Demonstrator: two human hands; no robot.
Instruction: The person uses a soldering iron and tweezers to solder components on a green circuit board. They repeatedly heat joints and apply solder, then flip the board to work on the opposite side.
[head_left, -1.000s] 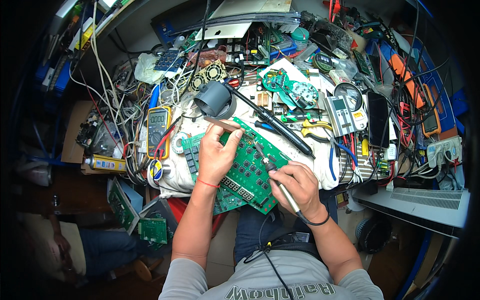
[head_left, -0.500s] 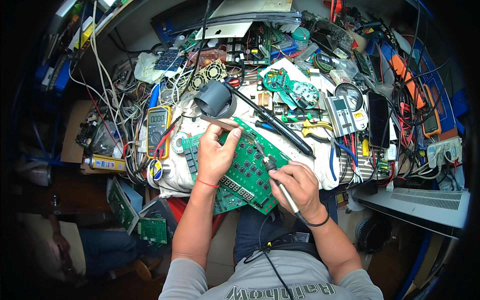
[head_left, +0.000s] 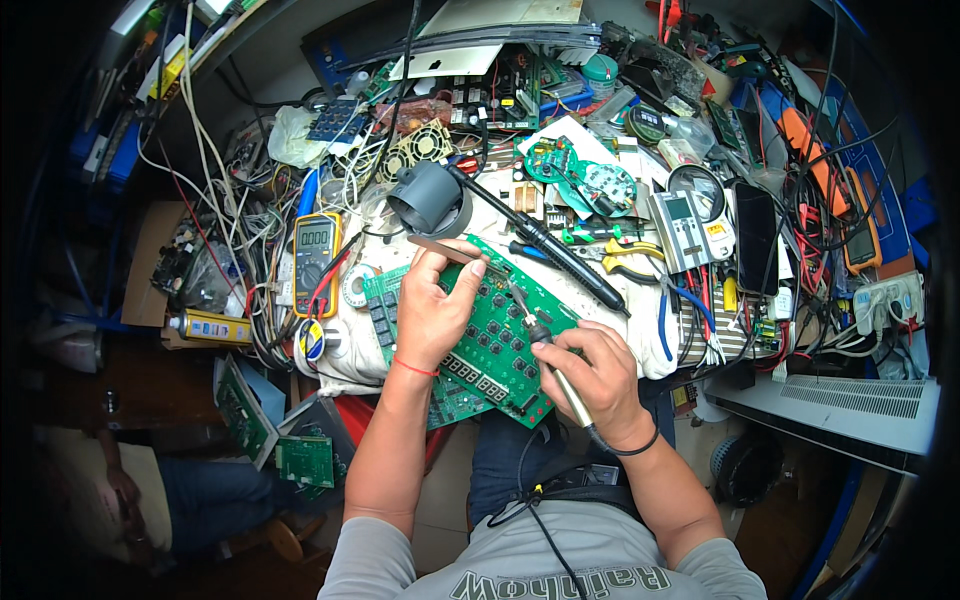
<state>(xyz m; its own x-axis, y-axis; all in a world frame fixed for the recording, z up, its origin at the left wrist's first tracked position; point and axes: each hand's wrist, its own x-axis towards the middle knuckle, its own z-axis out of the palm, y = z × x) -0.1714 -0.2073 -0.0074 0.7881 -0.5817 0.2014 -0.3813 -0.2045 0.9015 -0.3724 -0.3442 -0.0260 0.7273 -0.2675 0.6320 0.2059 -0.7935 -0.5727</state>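
Between my hands, a green circuit board (head_left: 528, 366) with rows of black push buttons and a digit display (head_left: 474, 378) lies at a slant. Under it, a second green board (head_left: 448, 410) shows at the left and near edges. My left hand (head_left: 430, 318) is closed around metal tweezers (head_left: 440, 246), whose points reach over the upper part of the board. My right hand (head_left: 603, 380) grips a soldering iron (head_left: 572, 398) like a pen. Its tip is at the board's upper part, near the tweezers' points; whether it touches is too small to tell.
A yellow multimeter (head_left: 317, 262) stands left of the boards. Beyond them are a grey cup-shaped part (head_left: 428, 200), a black pen-like tool (head_left: 570, 262) and yellow-handled pliers (head_left: 636, 248). Tangled wires and electronics surround the workspace. Another person's hand (head_left: 122, 488) shows at lower left.
My left hand and the tweezers have shifted very slightly to the right. The right hand's grip on the soldering iron has moved a little; the board looks still.
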